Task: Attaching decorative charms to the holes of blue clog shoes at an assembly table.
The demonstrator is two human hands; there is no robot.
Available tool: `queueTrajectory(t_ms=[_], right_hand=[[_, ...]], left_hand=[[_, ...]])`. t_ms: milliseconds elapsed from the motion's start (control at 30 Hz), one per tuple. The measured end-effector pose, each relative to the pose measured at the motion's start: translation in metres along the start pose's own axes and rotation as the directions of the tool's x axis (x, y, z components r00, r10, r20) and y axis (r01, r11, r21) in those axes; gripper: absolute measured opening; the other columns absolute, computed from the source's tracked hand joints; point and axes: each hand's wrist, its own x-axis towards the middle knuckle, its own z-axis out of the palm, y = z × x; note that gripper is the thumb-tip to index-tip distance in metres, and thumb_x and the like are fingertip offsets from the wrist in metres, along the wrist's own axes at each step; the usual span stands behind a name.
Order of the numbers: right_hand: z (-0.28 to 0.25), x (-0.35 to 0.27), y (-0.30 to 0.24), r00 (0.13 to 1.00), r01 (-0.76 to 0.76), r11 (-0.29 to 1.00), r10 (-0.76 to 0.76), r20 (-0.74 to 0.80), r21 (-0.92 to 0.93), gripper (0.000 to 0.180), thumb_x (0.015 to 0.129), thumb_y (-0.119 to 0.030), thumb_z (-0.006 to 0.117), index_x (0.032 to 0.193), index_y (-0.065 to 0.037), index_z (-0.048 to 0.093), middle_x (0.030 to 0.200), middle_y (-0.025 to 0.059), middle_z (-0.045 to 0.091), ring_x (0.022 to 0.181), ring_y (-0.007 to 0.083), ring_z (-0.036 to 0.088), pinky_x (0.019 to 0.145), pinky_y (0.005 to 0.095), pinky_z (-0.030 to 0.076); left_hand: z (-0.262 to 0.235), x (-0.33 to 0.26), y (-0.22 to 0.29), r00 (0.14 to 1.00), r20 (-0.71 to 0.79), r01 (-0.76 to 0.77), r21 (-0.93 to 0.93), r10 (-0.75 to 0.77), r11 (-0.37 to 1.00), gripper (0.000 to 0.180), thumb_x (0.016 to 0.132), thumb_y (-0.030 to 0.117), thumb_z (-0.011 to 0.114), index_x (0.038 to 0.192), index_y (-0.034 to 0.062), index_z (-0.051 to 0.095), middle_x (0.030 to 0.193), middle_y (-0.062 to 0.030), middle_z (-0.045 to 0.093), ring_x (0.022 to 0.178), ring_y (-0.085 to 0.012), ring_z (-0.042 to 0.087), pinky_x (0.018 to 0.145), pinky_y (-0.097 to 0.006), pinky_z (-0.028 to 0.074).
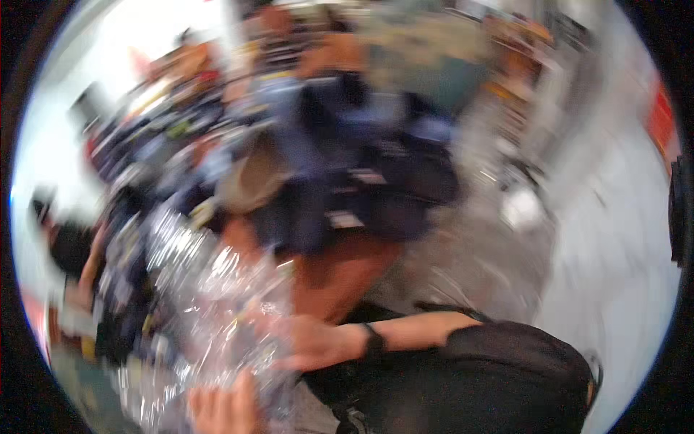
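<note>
A large crumpled piece of clear plastic film (pixel 217 296) spreads across the lower left, shiny and blurred by motion. At the bottom edge my left hand (pixel 225 406) is closed, its fingers curled over the film. My right hand (pixel 307 343), with a black band at the wrist, reaches left into the same film from a black sleeve. Its fingers are smeared and partly covered by the plastic, so their grip does not show. Just beyond the hands is a brown cardboard box (pixel 340 271), with dark blue garments or fabric bundles (pixel 383 173) piled on it.
A long heap of mixed dark, blue and orange items (pixel 170 134) runs to the far left. On the right, more clear plastic (pixel 470 260) lies beside a pale floor (pixel 607 267). A white object (pixel 520 210) sits on it. Brown stacked items (pixel 513 65) stand far right.
</note>
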Motion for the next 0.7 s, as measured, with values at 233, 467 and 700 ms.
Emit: queueTrajectory(t_ms=[233,467,700], right_hand=[[-0.139,-0.009,-0.106,0.869,-0.248,0.877,0.389,0.305,-0.411,0.045,0.088,-0.037,0.064,0.106,0.003,0.055,0.106,0.0198,0.060,0.084,0.0303,0.066,0.064,0.0368,0.053],[-0.180,-0.034,-0.119,0.946,-0.001,0.849,-0.171,-0.276,-0.529,0.052,0.088,-0.031,0.061,0.123,0.006,0.047,0.100,0.0251,0.064,0.093,0.0420,0.065,0.073,0.0455,0.054],[-0.266,-0.100,-0.085,0.890,-0.440,0.896,0.428,0.157,0.052,0.039,0.092,-0.016,0.056,0.127,0.001,0.055,0.108,0.0210,0.067,0.098,0.0349,0.066,0.084,0.0391,0.053]], left_hand=[[-0.033,0.057,0.056,0.944,0.329,-0.062,0.069,0.036,0.996,0.034,0.076,0.007,0.061,0.109,0.0076,0.067,0.102,-0.0129,0.060,0.083,-0.0337,0.058,0.073,-0.044,0.048],[-0.030,0.108,0.134,0.674,0.577,-0.563,-0.003,0.461,0.826,0.021,0.080,0.007,0.061,0.101,0.0037,0.063,0.105,-0.0131,0.062,0.096,-0.0337,0.059,0.081,-0.045,0.048],[0.002,0.157,0.189,0.616,0.172,-0.778,-0.016,0.768,0.628,0.025,0.089,0.019,0.067,0.110,0.0052,0.066,0.111,-0.0126,0.063,0.104,-0.0331,0.060,0.088,-0.044,0.047]])
